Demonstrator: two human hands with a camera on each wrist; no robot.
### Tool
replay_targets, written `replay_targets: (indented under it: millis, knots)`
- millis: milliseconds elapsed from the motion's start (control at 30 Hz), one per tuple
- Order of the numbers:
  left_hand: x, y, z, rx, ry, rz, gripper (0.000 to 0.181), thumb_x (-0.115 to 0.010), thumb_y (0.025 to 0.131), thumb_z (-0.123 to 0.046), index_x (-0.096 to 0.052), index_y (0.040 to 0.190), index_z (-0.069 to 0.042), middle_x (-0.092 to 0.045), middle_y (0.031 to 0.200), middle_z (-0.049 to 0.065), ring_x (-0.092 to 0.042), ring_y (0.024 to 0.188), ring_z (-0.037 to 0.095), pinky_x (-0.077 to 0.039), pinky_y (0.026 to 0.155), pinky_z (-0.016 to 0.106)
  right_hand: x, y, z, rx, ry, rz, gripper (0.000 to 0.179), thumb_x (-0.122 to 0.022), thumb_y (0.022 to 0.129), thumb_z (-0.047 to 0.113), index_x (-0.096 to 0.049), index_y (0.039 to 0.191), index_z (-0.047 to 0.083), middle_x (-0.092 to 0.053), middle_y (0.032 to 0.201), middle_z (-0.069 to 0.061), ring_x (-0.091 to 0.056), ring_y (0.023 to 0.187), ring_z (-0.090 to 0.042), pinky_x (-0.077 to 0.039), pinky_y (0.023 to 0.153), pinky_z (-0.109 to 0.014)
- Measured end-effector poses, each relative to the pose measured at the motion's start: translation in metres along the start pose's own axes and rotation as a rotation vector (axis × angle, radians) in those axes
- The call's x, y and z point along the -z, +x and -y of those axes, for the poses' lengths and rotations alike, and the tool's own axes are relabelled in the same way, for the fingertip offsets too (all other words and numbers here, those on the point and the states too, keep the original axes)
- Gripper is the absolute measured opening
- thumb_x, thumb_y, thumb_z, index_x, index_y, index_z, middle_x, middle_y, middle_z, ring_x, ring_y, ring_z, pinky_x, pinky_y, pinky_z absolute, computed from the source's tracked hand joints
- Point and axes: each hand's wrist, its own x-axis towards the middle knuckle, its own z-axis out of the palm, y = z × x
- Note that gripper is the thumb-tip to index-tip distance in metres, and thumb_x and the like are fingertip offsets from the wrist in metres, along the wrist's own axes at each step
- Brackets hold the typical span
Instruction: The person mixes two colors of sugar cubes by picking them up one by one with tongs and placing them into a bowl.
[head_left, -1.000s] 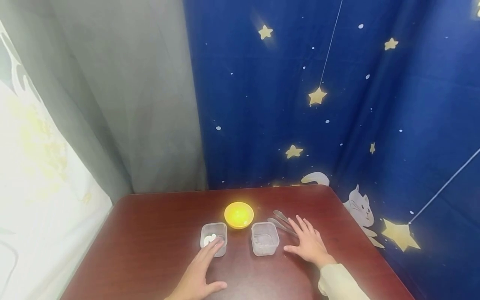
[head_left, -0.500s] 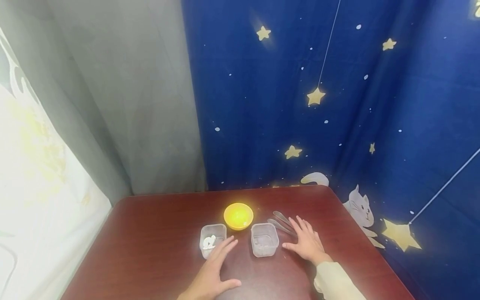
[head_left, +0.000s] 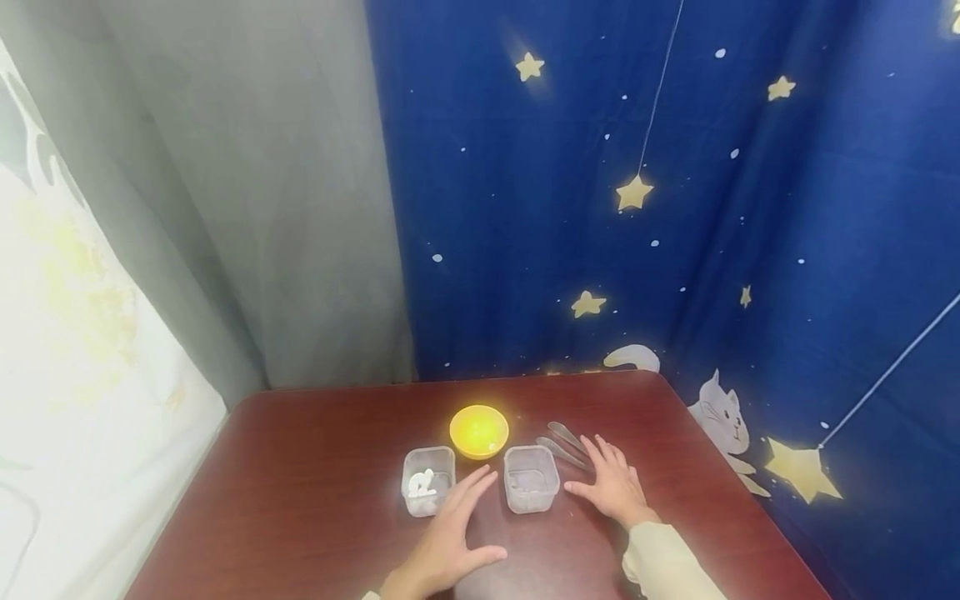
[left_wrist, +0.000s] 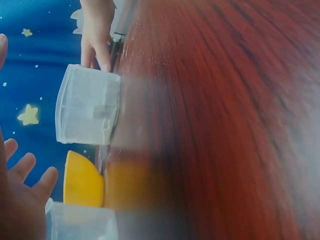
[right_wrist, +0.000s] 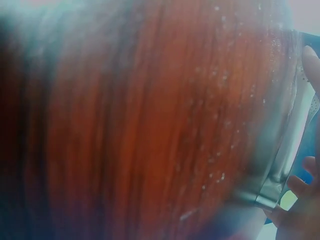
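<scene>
My left hand (head_left: 447, 533) is held with fingers spread and nothing in it, at the near right side of a clear plastic box (head_left: 417, 506) containing white pieces (head_left: 422, 482). Just right of its fingertips stands a second clear plastic box (head_left: 530, 500). Behind the boxes sits a yellow bowl (head_left: 479, 432). My right hand (head_left: 617, 486), fingers extended, is over the near end of metal tongs (head_left: 562, 450) lying right of the second box. In the right wrist view, the tongs (right_wrist: 290, 145) run beside the fingers; the palm side is partly hidden.
The dark red wooden table (head_left: 315, 492) has its far edge against a grey curtain (head_left: 315, 250) and a blue star-patterned curtain (head_left: 510, 208). A white curtain (head_left: 75, 375) hangs along the left side.
My left hand has moved right, away from over the left box, uncovering the white pieces. The right hand stays nearly still by the tongs; bowl and boxes keep their places.
</scene>
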Motion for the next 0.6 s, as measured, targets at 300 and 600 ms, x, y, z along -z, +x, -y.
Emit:
replay_targets:
  millis: [300,600]
  knots:
    - [-0.02,0.016,0.011,0.042,-0.01,-0.009,0.094,-0.081,0.076,-0.041,-0.029,0.153,-0.029,-0.03,0.156,0.002,-0.03,0.139,0.026,-0.034,0.102,0.06,-0.002,0.003,0.003,-0.022,0.019,-0.028,0.092,-0.072,0.076,0.061,-0.041,0.148,0.013,-0.034,0.151,-0.02,-0.029,0.136,-0.042,-0.03,0.098,-0.067]
    - [-0.037,0.034,0.022,0.105,-0.058,-0.034,0.094,-0.083,0.076,-0.037,-0.032,0.152,-0.016,-0.034,0.153,0.009,-0.032,0.138,0.029,-0.032,0.105,0.057,-0.008,0.005,0.002,-0.054,0.007,-0.073,0.079,-0.074,0.079,0.052,-0.05,0.141,0.008,-0.042,0.146,-0.021,-0.034,0.132,-0.041,-0.032,0.095,-0.062]
